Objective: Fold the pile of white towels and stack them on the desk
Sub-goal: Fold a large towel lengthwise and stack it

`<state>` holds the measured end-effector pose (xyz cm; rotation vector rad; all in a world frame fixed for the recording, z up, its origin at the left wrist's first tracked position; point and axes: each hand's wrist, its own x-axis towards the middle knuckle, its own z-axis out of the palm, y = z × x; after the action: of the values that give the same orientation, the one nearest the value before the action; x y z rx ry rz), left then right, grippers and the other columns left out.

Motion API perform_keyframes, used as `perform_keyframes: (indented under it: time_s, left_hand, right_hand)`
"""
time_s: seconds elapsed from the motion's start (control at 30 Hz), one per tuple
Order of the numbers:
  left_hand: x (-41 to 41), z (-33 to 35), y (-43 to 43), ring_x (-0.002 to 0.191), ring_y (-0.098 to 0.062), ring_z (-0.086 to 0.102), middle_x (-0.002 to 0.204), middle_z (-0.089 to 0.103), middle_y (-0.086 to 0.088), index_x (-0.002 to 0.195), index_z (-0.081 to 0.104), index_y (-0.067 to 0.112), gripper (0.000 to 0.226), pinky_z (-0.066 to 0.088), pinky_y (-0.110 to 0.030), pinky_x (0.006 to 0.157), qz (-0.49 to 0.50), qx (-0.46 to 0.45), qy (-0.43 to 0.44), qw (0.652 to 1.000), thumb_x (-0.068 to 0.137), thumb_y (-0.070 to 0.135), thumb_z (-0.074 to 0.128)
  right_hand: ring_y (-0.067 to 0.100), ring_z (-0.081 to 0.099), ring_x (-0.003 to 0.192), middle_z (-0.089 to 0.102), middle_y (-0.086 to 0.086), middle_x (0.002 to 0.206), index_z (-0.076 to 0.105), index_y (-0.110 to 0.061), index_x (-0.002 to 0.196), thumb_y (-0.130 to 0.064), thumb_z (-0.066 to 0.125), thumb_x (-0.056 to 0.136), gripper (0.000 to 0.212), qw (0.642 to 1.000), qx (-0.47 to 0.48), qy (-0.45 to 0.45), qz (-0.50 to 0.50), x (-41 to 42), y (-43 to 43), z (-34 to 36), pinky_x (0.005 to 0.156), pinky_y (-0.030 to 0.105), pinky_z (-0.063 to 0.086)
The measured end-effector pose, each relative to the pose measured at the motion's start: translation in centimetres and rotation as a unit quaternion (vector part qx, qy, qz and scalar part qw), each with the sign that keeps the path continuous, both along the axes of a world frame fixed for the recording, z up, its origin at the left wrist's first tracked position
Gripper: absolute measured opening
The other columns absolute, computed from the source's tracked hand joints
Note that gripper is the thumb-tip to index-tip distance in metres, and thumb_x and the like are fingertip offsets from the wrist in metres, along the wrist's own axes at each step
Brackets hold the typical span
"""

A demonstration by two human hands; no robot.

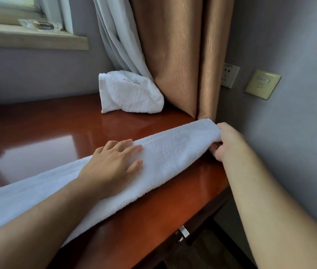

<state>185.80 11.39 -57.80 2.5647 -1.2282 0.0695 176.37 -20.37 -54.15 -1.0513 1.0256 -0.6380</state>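
Glassware, a chunky clear glass dish, is parked on the beige windowsill way over on the left. Below it, the glossy reddish-brown wooden desk is lit up with window glare.

A long white terry towel, folded lengthwise into a strip, is laid along the desk's front edge from the left side to the right edge. The left hand is laid flat on the middle of the strip, palm down, fingers straight and a bit spread, pressing it to the desk.

Toward the back edge, a second white towel is left in a loose rumpled bundle, leaned against a sheer white curtain with a tan-gold heavy curtain hung just beside it.

At the right edge, the strip's end is pinched by the right hand, fingers curled under the cloth, and that end is held slightly off the wood. On the grey wall behind, a white wall socket and a beige switch plate are mounted.
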Motion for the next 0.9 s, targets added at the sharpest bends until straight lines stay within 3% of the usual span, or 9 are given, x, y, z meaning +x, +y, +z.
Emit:
perform_keyframes:
  time_s: [0.1,0.2,0.33,0.4,0.47,0.57,0.7,0.77,0.9]
  left_hand:
    - [0.0,-0.1,0.1,0.143,-0.012,0.024,0.158,0.032,0.016,0.147,0.035,0.048,0.053,0.026,-0.038,0.115,0.002,-0.021,-0.023,1.0,0.097,0.062,0.024]
    - [-0.4,0.0,0.3,0.13,-0.011,0.036,0.14,0.049,0.017,0.133,0.055,0.04,0.041,0.033,-0.032,0.105,0.0,-0.098,-0.057,0.993,0.098,0.048,0.038]
    - [-0.7,0.8,1.0,0.075,-0.006,0.055,0.087,0.062,0.017,0.093,0.07,0.038,0.02,0.041,-0.016,0.063,0.007,-0.288,0.054,0.956,0.097,0.03,0.052]
    - [-0.6,2.0,1.5,0.058,-0.008,0.054,0.074,0.063,0.009,0.087,0.074,0.033,0.031,0.041,-0.021,0.052,0.062,-0.392,0.261,0.88,0.1,0.037,0.046]
    - [-0.2,3.8,2.8,0.057,-0.014,0.057,0.076,0.065,0.0,0.09,0.076,0.023,0.049,0.042,-0.026,0.053,0.126,-0.447,0.464,0.754,0.103,0.049,0.037]
    - [1.0,6.3,6.5,0.07,-0.021,0.068,0.092,0.072,-0.013,0.107,0.072,0.008,0.081,0.051,-0.027,0.055,0.143,-0.425,0.625,0.639,0.094,0.075,0.029]
    - [1.1,8.6,13.6,0.074,-0.02,0.072,0.095,0.075,-0.013,0.113,0.071,0.006,0.064,0.056,-0.026,0.053,0.182,-0.371,0.606,0.68,0.091,0.064,0.055]
    - [0.6,8.9,17.3,0.063,-0.016,0.069,0.083,0.072,-0.009,0.116,0.069,0.005,0.045,0.054,-0.023,0.049,0.247,-0.347,0.552,0.717,0.091,0.042,0.066]
    - [-1.2,8.9,23.8,0.065,-0.014,0.066,0.084,0.07,-0.007,0.108,0.072,0.009,0.035,0.054,-0.024,0.052,0.316,-0.302,0.509,0.742,0.089,0.039,0.072]
  right_hand:
    - [0.016,0.06,0.075,0.059,0.004,0.114,0.06,-0.008,0.128,-0.021,0.06,0.094,0.036,1.0,-0.016,0.02,0.018,0.5,-0.6,-0.4,0.067,0.029,0.055]
    - [0.027,0.064,0.088,0.065,0.007,0.099,0.06,-0.01,0.096,-0.02,0.061,0.092,0.011,0.982,-0.105,0.147,-0.063,1.1,-0.4,0.2,0.084,0.038,0.057]
    - [0.026,0.068,0.088,0.063,-0.004,0.079,0.065,-0.016,0.097,-0.032,0.057,0.091,0.019,0.938,-0.33,0.1,-0.035,0.9,3.3,1.4,0.066,0.027,0.05]
    - [0.023,0.068,0.086,0.067,-0.003,0.082,0.068,-0.015,0.098,-0.034,0.058,0.092,0.022,0.897,-0.436,0.067,0.006,0.9,6.6,2.6,0.071,0.03,0.052]
    - [0.018,0.064,0.074,0.064,-0.006,0.074,0.065,-0.015,0.088,-0.033,0.061,0.094,0.02,0.838,-0.54,0.044,0.066,1.0,10.8,3.7,0.066,0.031,0.05]
    - [0.019,0.06,0.069,0.067,-0.006,0.074,0.069,-0.013,0.095,-0.031,0.067,0.094,0.018,0.715,-0.671,0.015,0.196,0.8,18.3,4.6,0.059,0.03,0.04]
    - [0.03,0.066,0.068,0.072,0.005,0.078,0.068,-0.016,0.097,-0.027,0.069,0.092,0.012,0.563,-0.764,-0.038,0.314,0.6,28.5,3.9,0.057,0.03,0.038]
    - [0.035,0.066,0.068,0.072,0.008,0.081,0.066,-0.017,0.1,-0.026,0.063,0.095,0.01,0.536,-0.767,-0.058,0.348,0.8,32.5,3.2,0.058,0.032,0.036]
    - [0.034,0.067,0.078,0.072,0.005,0.09,0.063,-0.025,0.124,-0.028,0.049,0.102,0.027,0.478,-0.784,-0.06,0.391,0.6,38.2,1.9,0.063,0.038,0.046]
